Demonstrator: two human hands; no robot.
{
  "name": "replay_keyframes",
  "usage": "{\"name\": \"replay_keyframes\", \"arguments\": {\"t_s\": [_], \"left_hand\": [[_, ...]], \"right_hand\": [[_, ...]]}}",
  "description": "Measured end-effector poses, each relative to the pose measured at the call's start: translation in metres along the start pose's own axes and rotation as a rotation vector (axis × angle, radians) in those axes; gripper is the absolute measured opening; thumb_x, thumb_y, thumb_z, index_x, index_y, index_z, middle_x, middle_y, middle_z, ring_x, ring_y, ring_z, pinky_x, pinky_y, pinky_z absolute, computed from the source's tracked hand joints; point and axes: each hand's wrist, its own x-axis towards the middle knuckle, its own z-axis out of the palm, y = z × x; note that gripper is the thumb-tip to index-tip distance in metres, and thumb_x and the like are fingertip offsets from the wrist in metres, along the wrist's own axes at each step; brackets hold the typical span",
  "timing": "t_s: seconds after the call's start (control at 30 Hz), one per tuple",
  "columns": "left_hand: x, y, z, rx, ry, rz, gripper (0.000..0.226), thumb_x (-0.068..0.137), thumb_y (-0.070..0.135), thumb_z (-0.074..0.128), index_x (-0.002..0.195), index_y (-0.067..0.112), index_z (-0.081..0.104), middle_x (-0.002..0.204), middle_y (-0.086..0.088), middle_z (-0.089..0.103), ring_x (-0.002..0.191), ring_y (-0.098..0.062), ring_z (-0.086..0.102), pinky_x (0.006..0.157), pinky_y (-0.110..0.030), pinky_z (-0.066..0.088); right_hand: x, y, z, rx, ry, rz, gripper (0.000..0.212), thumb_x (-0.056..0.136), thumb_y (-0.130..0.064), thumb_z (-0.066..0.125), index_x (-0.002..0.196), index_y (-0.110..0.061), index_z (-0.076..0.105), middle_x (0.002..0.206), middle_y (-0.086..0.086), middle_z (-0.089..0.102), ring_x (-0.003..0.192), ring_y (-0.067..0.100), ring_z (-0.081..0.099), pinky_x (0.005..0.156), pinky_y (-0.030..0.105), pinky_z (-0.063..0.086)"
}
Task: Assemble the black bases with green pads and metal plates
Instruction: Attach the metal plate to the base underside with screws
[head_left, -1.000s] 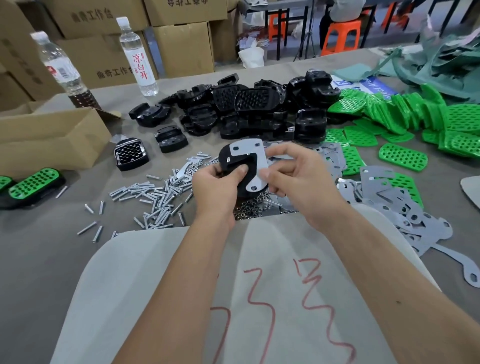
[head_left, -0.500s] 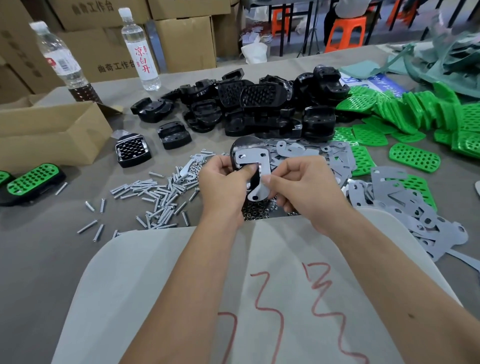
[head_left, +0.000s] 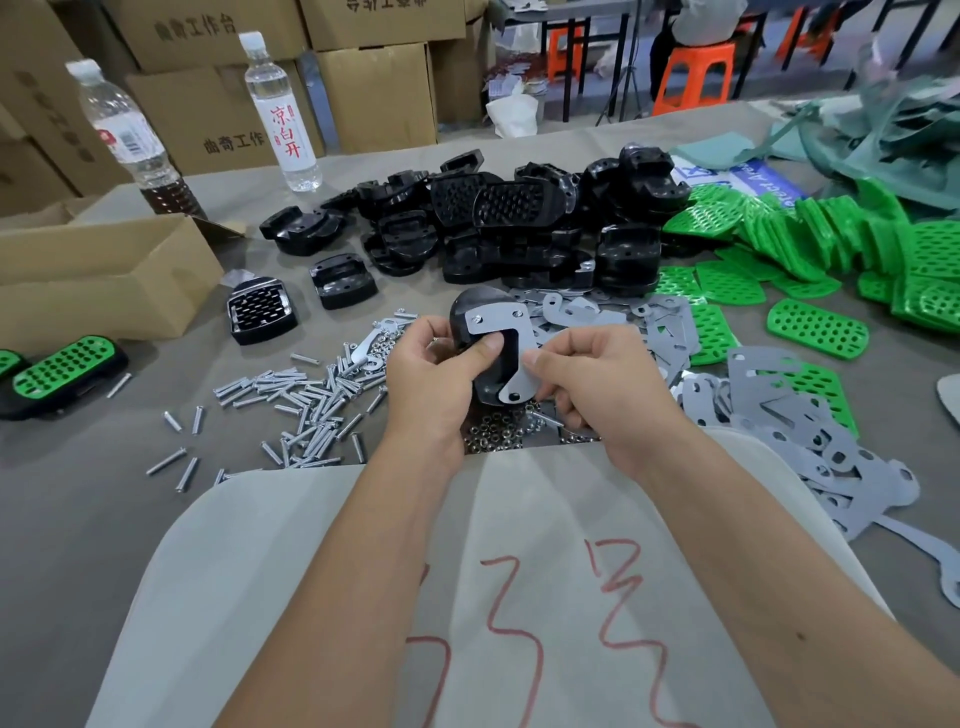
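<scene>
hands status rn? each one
Left hand: closed, gripping the black base, thumb pressing the metal plate onto it.
Right hand: closed, fingertips pinching the plate's lower edge.

The water bottle (head_left: 281, 111) is showing a white label with red Chinese letters, 凉白开. Behind the bottle, the cardboard boxes (head_left: 218, 117) are showing black Chinese print, 曲奇工作台. Far to the right of the bottle, a blue and white sheet (head_left: 748, 179) is showing upside-down words, too cut off to read.
</scene>
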Motion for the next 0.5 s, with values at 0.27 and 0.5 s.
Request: {"name": "replay_keyframes", "arguments": {"t_s": [0.27, 0.5], "left_hand": [[-0.006, 0.008, -0.003, -0.072, -0.081, -0.082, 0.024, 0.089, -0.013, 0.064, 0.099, 0.009, 0.067, 0.101, -0.023, 0.07, 0.073, -0.029, 0.073, 0.063, -0.039, 0.064], [-0.008, 0.011, -0.007, 0.055, -0.18, -0.053, 0.015, 0.093, 0.002, 0.07, 0.104, 0.013, 0.071, 0.096, -0.015, 0.078, 0.077, -0.028, 0.076, 0.073, -0.041, 0.065]], "right_hand": [[0.003, 0.002, 0.001, -0.038, 0.08, -0.025, 0.039, 0.093, -0.026, 0.076, 0.056, -0.019, 0.065, 0.051, 0.0, 0.06, 0.036, 0.008, 0.042, 0.04, 0.02, 0.034], [0.009, 0.006, -0.001, -0.025, 0.098, 0.007, 0.037, 0.096, -0.027, 0.073, 0.064, -0.014, 0.061, 0.051, 0.001, 0.06, 0.034, 0.008, 0.04, 0.038, 0.016, 0.03]]}}
